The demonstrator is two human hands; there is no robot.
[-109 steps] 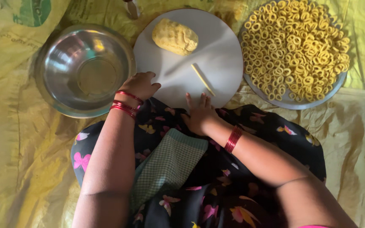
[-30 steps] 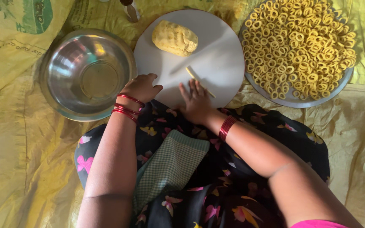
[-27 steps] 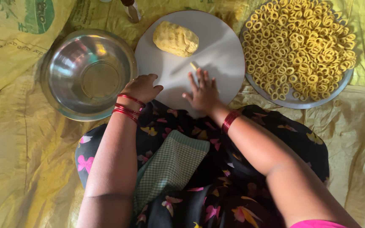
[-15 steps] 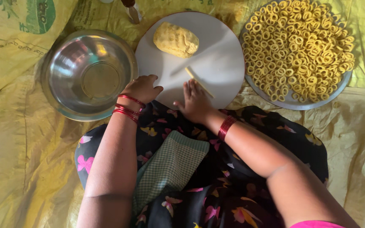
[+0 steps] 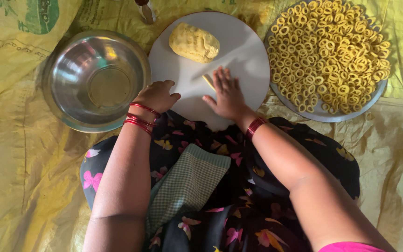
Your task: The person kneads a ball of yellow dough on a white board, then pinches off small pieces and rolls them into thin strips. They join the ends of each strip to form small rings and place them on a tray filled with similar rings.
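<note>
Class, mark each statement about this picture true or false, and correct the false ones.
1. The right hand lies flat on a thin strip of dough. True.
2. The steel bowl is full of rings. False: the rings lie piled on the plate; the bowl holds none.
3. The dough lump sits on the round white board. True.
4. The left hand grips the dough lump. False: it rests at the board's edge.
</note>
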